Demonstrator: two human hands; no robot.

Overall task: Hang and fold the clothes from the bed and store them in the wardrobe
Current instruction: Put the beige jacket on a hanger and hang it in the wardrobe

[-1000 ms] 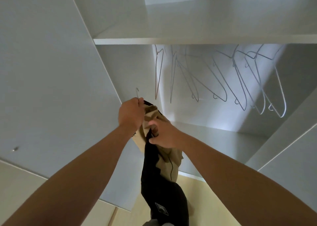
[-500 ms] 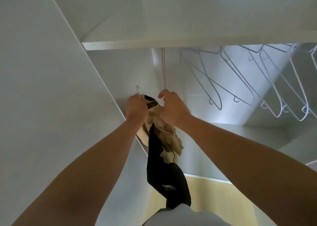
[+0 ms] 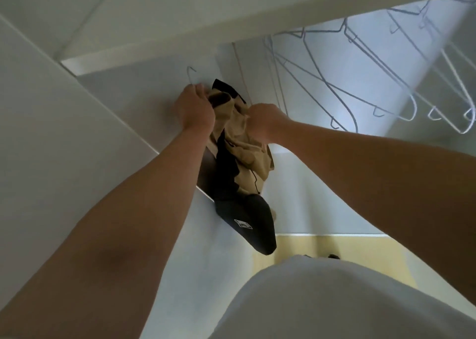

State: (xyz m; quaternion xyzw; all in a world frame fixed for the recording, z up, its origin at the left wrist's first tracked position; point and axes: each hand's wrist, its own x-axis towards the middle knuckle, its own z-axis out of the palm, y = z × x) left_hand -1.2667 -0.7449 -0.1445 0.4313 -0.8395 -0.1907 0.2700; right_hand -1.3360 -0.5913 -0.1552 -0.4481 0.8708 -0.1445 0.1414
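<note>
Both arms are raised into the open wardrobe (image 3: 108,137); the left hand (image 3: 194,107) is closed around the neck of a thin wire hanger (image 3: 191,74), just under its hook, and the hook stands up above the knuckles, close beneath the shelf (image 3: 154,47); it touches nothing that I can make out. The right hand (image 3: 262,123) sits just beside the left, its fingers curled tight into a bunch of tan cloth near the top of the jacket (image 3: 240,163). That jacket, tan and black, hangs from between the two hands down along the wardrobe's left inner wall; its dark lower end, with a small pale label on it, dangles free above the yellow floor (image 3: 360,248). Off to the right, a row of empty hangers (image 3: 334,81) hangs tilted under the same shelf, well apart from the hands; their rail is out of sight. The person's pale shirt (image 3: 334,300) fills the bottom of the view.
</note>
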